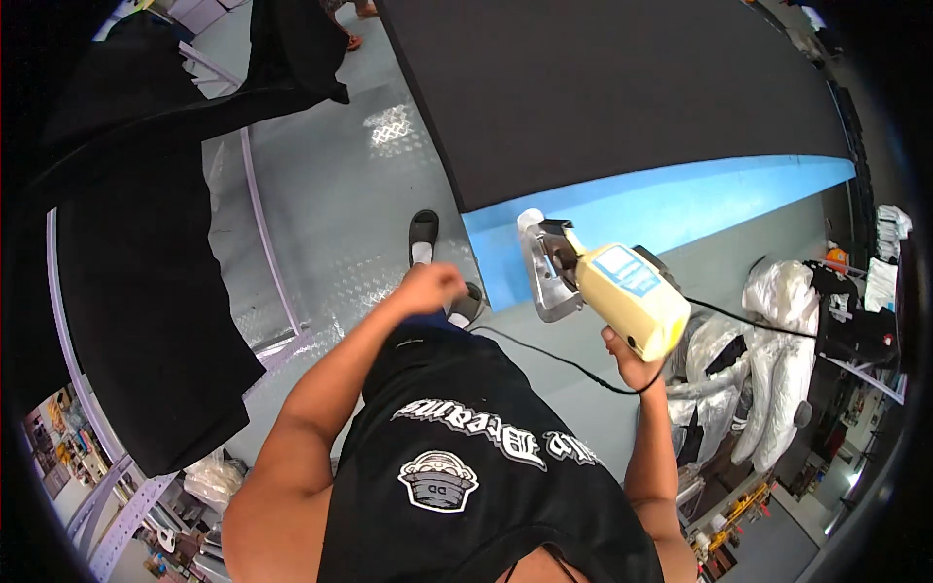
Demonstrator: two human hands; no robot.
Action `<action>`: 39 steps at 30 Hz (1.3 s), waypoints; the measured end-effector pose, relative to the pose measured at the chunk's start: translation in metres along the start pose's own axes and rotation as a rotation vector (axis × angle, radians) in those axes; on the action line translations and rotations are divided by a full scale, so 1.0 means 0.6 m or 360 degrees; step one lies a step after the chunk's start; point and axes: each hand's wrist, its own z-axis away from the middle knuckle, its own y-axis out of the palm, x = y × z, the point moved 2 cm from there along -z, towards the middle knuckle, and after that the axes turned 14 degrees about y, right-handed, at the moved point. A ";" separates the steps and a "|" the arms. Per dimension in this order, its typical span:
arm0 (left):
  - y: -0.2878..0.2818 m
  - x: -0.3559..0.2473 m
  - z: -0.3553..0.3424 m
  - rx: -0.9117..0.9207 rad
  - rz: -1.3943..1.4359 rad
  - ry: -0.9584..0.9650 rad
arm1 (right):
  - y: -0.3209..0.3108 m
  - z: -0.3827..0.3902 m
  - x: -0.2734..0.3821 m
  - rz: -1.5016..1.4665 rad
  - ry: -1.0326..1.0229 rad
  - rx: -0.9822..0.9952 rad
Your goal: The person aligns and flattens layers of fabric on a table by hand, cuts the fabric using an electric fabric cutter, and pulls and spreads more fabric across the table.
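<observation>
A cream-bodied, motor-driven cloth cutter [632, 301] with a metal base plate [557, 301] stands at the near left corner of the blue-topped table [680, 199]. My right hand [637, 367] is against the cutter's near side, thumb up beside the body. Its other fingers are hidden behind the body, so its grip cannot be made out. A thin black cord [573, 362] runs from the floor past this hand. My left hand [431, 289] hangs over the floor, away from the table, fingers curled in with nothing visible in them.
A wide black cloth [622, 87] covers most of the table. On the left, more black fabric [146, 291] hangs over a lilac metal frame [258, 194]. Plastic-wrapped bundles [773, 360] lie to the right. A second cord [748, 319] leads right from the cutter. A person's foot [354, 43] shows at the top.
</observation>
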 end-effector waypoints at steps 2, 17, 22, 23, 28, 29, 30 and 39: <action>-0.049 0.001 -0.013 -0.0591 0.0062 0.0057 | 0.008 -0.010 -0.015 0.0189 -0.0108 0.0042; -0.091 -0.083 -0.117 -0.0661 -0.0999 0.0809 | -0.017 -0.142 0.001 0.0493 -0.0543 0.0347; -0.095 -0.107 -0.112 -0.0617 -0.1092 0.0868 | -0.047 -0.152 0.045 0.0564 -0.0292 0.0531; -0.097 -0.109 -0.111 -0.0620 -0.1127 0.0888 | -0.051 -0.158 0.053 0.0661 -0.0254 0.0627; -0.089 -0.102 -0.122 -0.0442 -0.1191 0.0982 | -0.151 -0.293 0.008 0.0128 0.0065 0.0217; -0.093 -0.097 -0.120 -0.0364 -0.1250 0.0975 | -0.126 -0.315 0.067 0.0287 -0.0343 -0.0141; -0.097 -0.095 -0.114 -0.0355 -0.1259 0.0964 | -0.095 -0.330 0.133 0.0439 -0.0745 -0.0505; -0.100 -0.103 -0.122 -0.0103 -0.1199 0.0869 | 0.047 -0.467 0.071 0.1337 -0.0839 -0.0662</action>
